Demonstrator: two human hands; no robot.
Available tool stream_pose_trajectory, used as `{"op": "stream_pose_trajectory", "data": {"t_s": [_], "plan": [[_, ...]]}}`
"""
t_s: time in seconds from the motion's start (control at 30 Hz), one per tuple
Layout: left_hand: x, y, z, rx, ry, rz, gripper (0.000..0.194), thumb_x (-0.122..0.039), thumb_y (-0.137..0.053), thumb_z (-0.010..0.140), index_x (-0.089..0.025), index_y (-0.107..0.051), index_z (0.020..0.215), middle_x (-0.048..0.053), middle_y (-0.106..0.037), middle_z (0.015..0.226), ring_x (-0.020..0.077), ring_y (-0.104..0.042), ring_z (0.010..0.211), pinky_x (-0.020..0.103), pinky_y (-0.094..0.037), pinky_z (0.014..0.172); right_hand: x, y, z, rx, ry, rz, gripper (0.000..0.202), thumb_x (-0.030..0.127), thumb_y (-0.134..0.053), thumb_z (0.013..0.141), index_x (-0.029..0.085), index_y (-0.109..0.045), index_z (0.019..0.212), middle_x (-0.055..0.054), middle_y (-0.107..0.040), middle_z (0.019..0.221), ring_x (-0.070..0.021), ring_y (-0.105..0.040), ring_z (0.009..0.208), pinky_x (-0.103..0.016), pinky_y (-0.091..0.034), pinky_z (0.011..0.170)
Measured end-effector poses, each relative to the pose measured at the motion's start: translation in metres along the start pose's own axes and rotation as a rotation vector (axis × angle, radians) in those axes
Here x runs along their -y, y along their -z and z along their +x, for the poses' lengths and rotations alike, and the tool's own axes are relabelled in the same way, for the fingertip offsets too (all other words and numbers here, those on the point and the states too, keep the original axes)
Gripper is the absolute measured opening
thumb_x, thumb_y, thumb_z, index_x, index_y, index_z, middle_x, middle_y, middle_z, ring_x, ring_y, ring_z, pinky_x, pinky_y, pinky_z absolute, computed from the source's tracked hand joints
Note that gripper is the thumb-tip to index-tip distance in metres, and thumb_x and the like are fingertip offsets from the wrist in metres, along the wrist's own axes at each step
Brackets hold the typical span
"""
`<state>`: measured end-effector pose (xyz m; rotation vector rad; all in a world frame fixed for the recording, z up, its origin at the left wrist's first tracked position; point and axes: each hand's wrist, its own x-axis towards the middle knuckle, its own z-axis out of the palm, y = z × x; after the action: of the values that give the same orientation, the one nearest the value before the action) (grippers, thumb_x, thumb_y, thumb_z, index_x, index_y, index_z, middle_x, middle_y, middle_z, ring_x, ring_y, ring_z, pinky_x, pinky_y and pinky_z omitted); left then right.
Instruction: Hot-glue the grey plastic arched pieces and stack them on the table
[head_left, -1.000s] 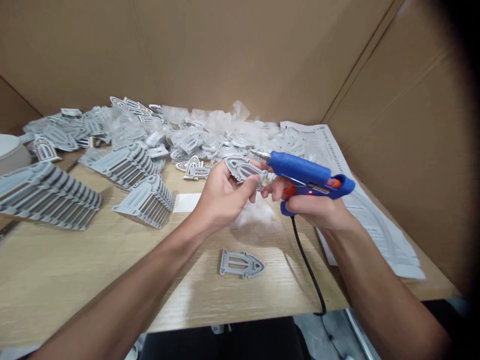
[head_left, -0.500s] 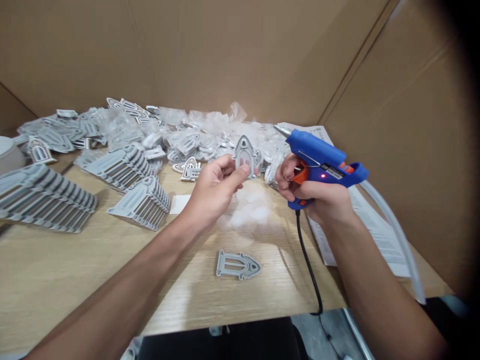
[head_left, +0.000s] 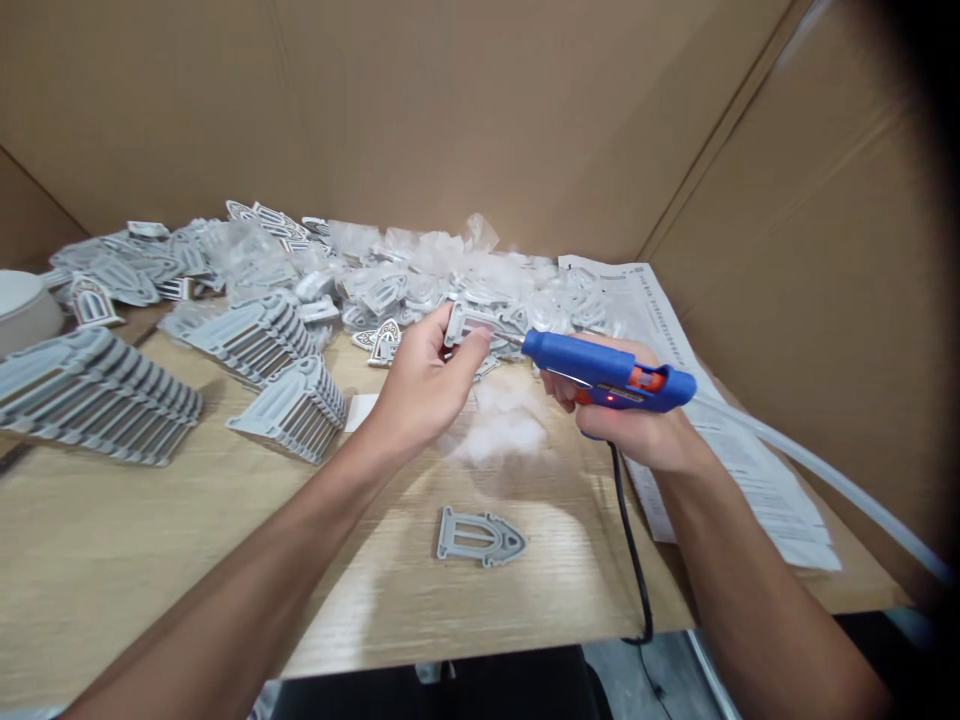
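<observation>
My left hand (head_left: 439, 370) is closed on a small grey arched window-shaped piece (head_left: 469, 322), tilted sideways between thumb and fingers. In my right hand (head_left: 630, 420) is a blue hot glue gun (head_left: 600, 365) with an orange trigger and a lit red light. Its metal nozzle is at the piece's right end; whether they touch I cannot tell. A clear glue stick (head_left: 810, 460) trails from the gun's back, and a black cord hangs below. Nearer to me, a second grey arched piece (head_left: 481, 537) lies flat on the table, apart from both hands.
Stacks of grey arched pieces (head_left: 97, 395) stand at the left. Plastic-bagged pieces (head_left: 382, 280) are heaped along the cardboard wall (head_left: 465, 120). White fluff (head_left: 499, 430) lies below my hands. Printed sheets (head_left: 675, 330) lie at the right, and a white round object (head_left: 26, 310) at far left.
The glue gun has swung down and left, bringing its nozzle to the held piece. My left hand has turned that piece from upright to sideways.
</observation>
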<state>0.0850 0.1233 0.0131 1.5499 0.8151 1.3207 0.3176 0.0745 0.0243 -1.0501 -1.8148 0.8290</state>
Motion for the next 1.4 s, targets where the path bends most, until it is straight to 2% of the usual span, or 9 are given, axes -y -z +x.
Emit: {"op": "stream_pose_trajectory", "data": {"t_s": [0.1,0.3,0.47,0.57,0.7,0.9,1.23,1.4], "plan": [[0.000,-0.002,-0.003,0.046,0.051,-0.017,0.014,-0.027,-0.072,0.099,-0.024,-0.060,0.093,-0.001,-0.060,0.077,0.0143,-0.055,0.064,0.029,-0.043,0.058,-0.001,0.000,-0.001,-0.036,0.001,0.013,0.019,0.014,-0.069,0.066,0.028,-0.063,0.078,0.000,-0.063,0.081,-0.0237,-0.059,0.078,-0.041,-0.046,0.073],[0.002,-0.003,-0.006,0.161,0.108,-0.135,0.017,-0.030,-0.071,0.104,-0.027,-0.055,0.102,-0.004,-0.058,0.073,0.0137,-0.059,0.056,0.030,-0.048,0.054,0.007,-0.002,0.001,0.039,-0.046,0.074,0.042,0.010,-0.071,0.063,0.029,-0.069,0.100,0.003,-0.057,0.077,-0.0251,-0.062,0.077,-0.042,-0.048,0.073],[0.000,-0.004,-0.007,0.156,0.089,-0.096,0.016,-0.024,-0.072,0.101,-0.027,-0.061,0.112,-0.005,-0.053,0.069,0.0122,-0.057,0.052,0.025,-0.039,0.048,0.007,-0.002,0.001,0.019,-0.041,0.024,0.026,0.008,-0.065,0.063,0.027,-0.062,0.080,0.001,-0.060,0.082,-0.0229,-0.061,0.079,-0.039,-0.043,0.070],[-0.003,-0.005,-0.008,0.173,0.105,-0.084,0.018,-0.022,-0.071,0.101,-0.027,-0.062,0.115,-0.006,-0.053,0.067,0.0113,-0.054,0.050,0.023,-0.034,0.046,0.003,-0.001,0.000,0.038,-0.048,-0.022,0.025,0.007,-0.065,0.063,0.026,-0.062,0.078,0.000,-0.064,0.082,-0.0234,-0.061,0.080,-0.039,-0.042,0.070],[-0.006,-0.006,-0.010,0.212,0.116,-0.090,0.013,-0.020,-0.063,0.102,-0.026,-0.060,0.114,-0.008,-0.047,0.062,0.0099,-0.046,0.048,0.021,-0.028,0.045,0.001,-0.002,0.000,0.065,-0.032,0.026,0.019,0.011,-0.068,0.065,0.026,-0.061,0.074,-0.001,-0.061,0.077,-0.0254,-0.061,0.079,-0.041,-0.045,0.073],[-0.005,-0.007,-0.010,0.249,0.091,-0.085,0.014,-0.019,-0.059,0.103,-0.026,-0.057,0.115,-0.008,-0.043,0.063,0.0106,-0.043,0.050,0.023,-0.027,0.046,0.002,-0.003,0.000,0.083,-0.061,0.038,0.016,0.014,-0.067,0.064,0.026,-0.058,0.068,-0.002,-0.058,0.075,-0.0249,-0.055,0.074,-0.042,-0.042,0.070],[-0.005,-0.008,-0.011,0.243,0.088,-0.094,0.011,-0.021,-0.058,0.105,-0.026,-0.058,0.115,-0.007,-0.041,0.065,0.0102,-0.042,0.051,0.023,-0.029,0.048,0.001,-0.003,-0.002,0.078,-0.122,0.058,0.012,0.017,-0.067,0.066,0.026,-0.060,0.069,-0.001,-0.059,0.073,-0.0229,-0.057,0.075,-0.039,-0.044,0.070],[-0.006,-0.009,-0.011,0.242,0.092,-0.096,0.013,-0.020,-0.061,0.102,-0.026,-0.058,0.114,-0.008,-0.041,0.064,0.0104,-0.041,0.051,0.023,-0.029,0.047,0.004,-0.006,0.000,0.045,-0.178,0.053,0.011,0.020,-0.066,0.062,0.026,-0.058,0.067,0.000,-0.060,0.072,-0.0215,-0.058,0.073,-0.038,-0.044,0.069]]}}
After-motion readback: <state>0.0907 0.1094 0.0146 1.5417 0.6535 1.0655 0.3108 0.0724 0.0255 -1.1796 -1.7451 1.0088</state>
